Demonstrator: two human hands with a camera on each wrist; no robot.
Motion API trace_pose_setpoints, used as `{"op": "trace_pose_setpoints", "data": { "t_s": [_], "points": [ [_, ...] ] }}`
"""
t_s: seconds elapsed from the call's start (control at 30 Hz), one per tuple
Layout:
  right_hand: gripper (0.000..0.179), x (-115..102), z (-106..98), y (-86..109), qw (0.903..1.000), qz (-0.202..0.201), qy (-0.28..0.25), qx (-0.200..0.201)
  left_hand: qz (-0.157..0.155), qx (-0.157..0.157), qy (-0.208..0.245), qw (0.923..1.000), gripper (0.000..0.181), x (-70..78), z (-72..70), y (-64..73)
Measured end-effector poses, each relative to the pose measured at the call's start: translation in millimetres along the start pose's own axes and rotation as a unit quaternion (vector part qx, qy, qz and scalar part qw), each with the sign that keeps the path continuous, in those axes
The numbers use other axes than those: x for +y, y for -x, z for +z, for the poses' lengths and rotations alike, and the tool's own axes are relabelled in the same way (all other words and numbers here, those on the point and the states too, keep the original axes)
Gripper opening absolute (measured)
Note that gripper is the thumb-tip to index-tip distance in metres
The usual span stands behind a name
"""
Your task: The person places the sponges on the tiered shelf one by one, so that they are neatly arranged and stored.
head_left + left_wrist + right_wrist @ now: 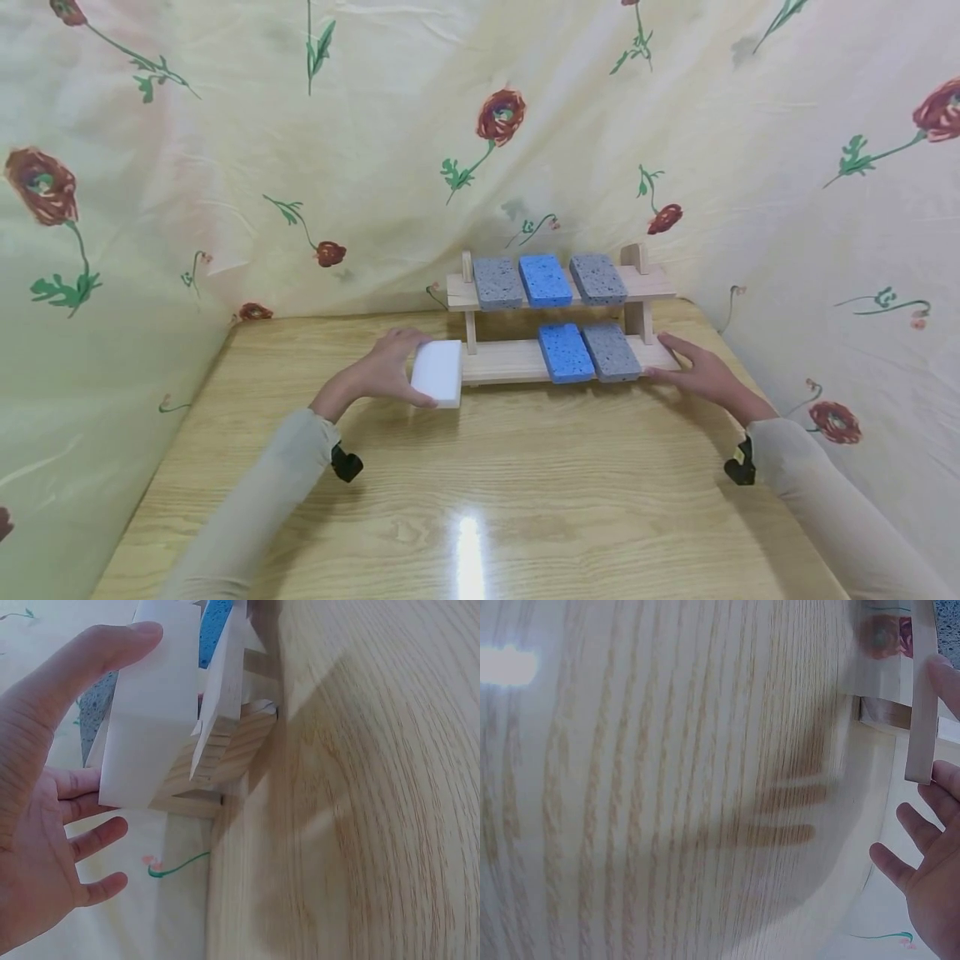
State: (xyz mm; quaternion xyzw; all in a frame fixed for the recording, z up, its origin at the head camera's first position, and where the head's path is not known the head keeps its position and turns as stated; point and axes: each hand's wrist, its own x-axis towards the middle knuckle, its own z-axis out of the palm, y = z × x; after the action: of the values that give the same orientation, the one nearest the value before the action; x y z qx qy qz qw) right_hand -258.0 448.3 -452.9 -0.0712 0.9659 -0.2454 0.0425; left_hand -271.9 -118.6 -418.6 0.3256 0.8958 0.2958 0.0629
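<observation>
At the left end of a two-tier wooden rack [506, 362], my left hand [390, 367] grips a white rectangular block [438, 372]. The left wrist view shows the thumb on the face of the white block [154, 712] and fingertips at its far edge, while the other fingers stay off it. My right hand [701, 375] pinches the right end of the rack's lower shelf [921, 742] between thumb and fingers. On that shelf lean a blue speckled sponge [566, 353] and a grey one [611, 352], toward its right side.
The upper shelf carries a grey sponge [498, 283], a blue sponge [545, 281] and another grey sponge [597, 279]. Behind the rack hangs a flowered cloth [390, 167], which also encloses both sides of the wooden table [570, 475].
</observation>
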Motion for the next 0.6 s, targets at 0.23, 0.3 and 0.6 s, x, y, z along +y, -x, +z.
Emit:
{"op": "trace_pose_setpoints", "data": {
  "t_s": [0.23, 0.3, 0.6],
  "points": [
    [0.095, 3.3, 0.9, -1.4, 1.0, 0.0, -0.005, -0.003, 0.003, 0.01, -0.003, 0.9999, 0.107, 2.9, 4.9, -5.0],
    [0.095, 3.8, 1.2, -1.6, 1.0, 0.001, -0.006, -0.003, 0.003, 0.011, -0.003, 0.9999, 0.108, 3.8, 6.0, -6.2],
    [0.095, 4.3, 1.6, -2.2, 1.0, 0.004, -0.005, -0.006, 0.001, 0.016, -0.03, 0.9994, 0.108, 6.4, 11.8, -13.2]
  ]
}}
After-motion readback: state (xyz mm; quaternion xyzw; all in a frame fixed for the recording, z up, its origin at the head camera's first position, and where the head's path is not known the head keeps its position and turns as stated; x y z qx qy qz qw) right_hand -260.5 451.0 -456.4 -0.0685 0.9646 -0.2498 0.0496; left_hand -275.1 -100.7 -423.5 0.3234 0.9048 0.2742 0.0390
